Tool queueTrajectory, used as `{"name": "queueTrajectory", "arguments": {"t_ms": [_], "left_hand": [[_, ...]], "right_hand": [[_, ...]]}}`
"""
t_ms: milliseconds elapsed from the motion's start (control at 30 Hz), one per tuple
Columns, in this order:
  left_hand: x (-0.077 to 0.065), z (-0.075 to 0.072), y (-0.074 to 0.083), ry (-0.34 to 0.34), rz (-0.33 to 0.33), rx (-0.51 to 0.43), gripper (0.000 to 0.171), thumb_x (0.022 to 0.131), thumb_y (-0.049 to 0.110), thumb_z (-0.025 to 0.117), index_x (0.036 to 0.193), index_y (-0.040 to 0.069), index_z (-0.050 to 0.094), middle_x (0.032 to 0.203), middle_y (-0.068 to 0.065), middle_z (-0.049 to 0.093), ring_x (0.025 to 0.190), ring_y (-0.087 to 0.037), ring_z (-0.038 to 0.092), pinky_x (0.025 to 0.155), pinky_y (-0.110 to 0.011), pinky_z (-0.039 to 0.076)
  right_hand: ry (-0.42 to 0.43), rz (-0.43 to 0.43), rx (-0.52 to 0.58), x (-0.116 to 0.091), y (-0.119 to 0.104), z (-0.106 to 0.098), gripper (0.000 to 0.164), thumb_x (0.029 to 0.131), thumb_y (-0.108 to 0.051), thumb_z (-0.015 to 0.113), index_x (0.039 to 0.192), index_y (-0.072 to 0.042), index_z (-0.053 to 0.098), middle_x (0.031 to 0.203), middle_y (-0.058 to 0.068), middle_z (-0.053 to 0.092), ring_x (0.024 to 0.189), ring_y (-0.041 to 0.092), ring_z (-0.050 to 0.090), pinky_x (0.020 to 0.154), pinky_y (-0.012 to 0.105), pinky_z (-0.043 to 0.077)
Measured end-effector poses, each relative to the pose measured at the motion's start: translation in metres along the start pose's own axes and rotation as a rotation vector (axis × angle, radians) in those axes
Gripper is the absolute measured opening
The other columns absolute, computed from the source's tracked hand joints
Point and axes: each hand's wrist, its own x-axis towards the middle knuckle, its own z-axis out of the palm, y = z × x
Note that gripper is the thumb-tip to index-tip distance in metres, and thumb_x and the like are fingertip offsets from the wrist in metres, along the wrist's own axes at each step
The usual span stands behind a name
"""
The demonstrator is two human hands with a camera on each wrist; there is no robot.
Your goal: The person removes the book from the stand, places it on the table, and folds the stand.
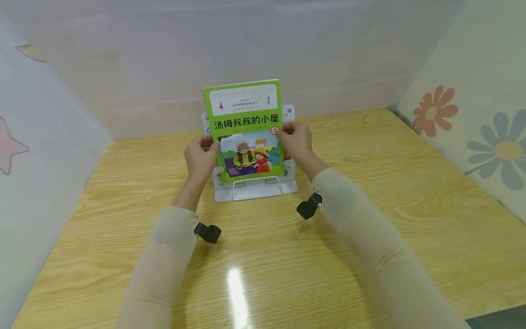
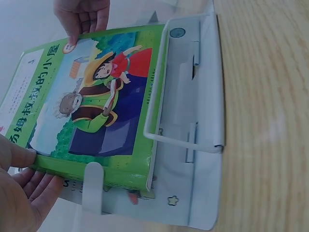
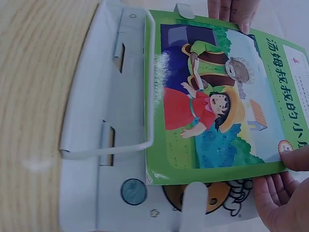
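Observation:
A green picture book (image 1: pixel 248 137) with Chinese characters and two cartoon figures on its cover stands upright, leaning back slightly, at a white book stand (image 1: pixel 223 195). My left hand (image 1: pixel 200 157) grips its left edge, thumb on the cover and fingers behind. On the opposite edge, my right hand (image 1: pixel 297 141) pinches the book likewise, its thumb near a round red-rimmed badge. In the right wrist view, the book's lower edge lies behind the stand's white wire loop (image 3: pixel 150 87). White clips flank the book, one clip (image 2: pixel 92 188) overlapping its edge in the left wrist view.
The stand rests toward the back of a wood-grain table (image 1: pixel 411 196). A pale wall (image 1: pixel 349 55) rises behind it. Printed panels stand at both sides, the right one with large flowers (image 1: pixel 509 151). Small black cameras sit on both wrists.

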Motion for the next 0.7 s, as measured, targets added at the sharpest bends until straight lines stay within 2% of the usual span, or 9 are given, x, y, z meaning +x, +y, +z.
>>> {"name": "queueTrajectory", "arguments": {"t_ms": [233, 433, 567, 700], "left_hand": [[0.003, -0.007, 0.016, 0.043, 0.088, -0.024, 0.022, 0.089, 0.005, 0.058, 0.105, -0.01, 0.06, 0.104, -0.022, 0.063, 0.088, -0.024, 0.058, 0.08, -0.026, 0.049], [0.009, -0.018, 0.03, 0.101, 0.185, -0.044, 0.022, 0.087, 0.004, 0.061, 0.102, -0.011, 0.062, 0.101, -0.023, 0.065, 0.076, -0.01, 0.053, 0.071, -0.015, 0.043], [0.011, -0.025, 0.037, 0.101, 0.207, -0.03, 0.022, 0.088, 0.006, 0.06, 0.104, -0.01, 0.063, 0.101, -0.022, 0.065, 0.074, -0.005, 0.05, 0.072, -0.015, 0.044], [0.01, -0.033, 0.042, 0.093, 0.194, -0.008, 0.024, 0.089, 0.007, 0.059, 0.105, -0.01, 0.062, 0.101, -0.02, 0.064, 0.074, -0.004, 0.05, 0.073, -0.015, 0.046]], "right_hand": [[0.027, -0.087, 0.033, 0.001, -0.015, -0.008, 0.026, 0.091, -0.017, 0.06, 0.107, 0.003, 0.061, 0.097, 0.009, 0.057, 0.086, 0.016, 0.05, 0.075, 0.023, 0.046], [0.049, -0.138, 0.056, 0.001, -0.032, -0.013, 0.026, 0.089, -0.017, 0.062, 0.106, 0.003, 0.063, 0.095, 0.008, 0.059, 0.085, 0.014, 0.051, 0.074, 0.022, 0.046], [0.053, -0.153, 0.079, 0.0, -0.041, -0.015, 0.025, 0.089, -0.017, 0.062, 0.105, 0.002, 0.064, 0.091, 0.005, 0.058, 0.084, 0.012, 0.05, 0.073, 0.02, 0.045], [0.03, -0.147, 0.096, -0.001, -0.048, -0.017, 0.027, 0.089, -0.019, 0.063, 0.107, 0.001, 0.064, 0.094, 0.003, 0.058, 0.085, 0.012, 0.05, 0.076, 0.021, 0.046]]}}
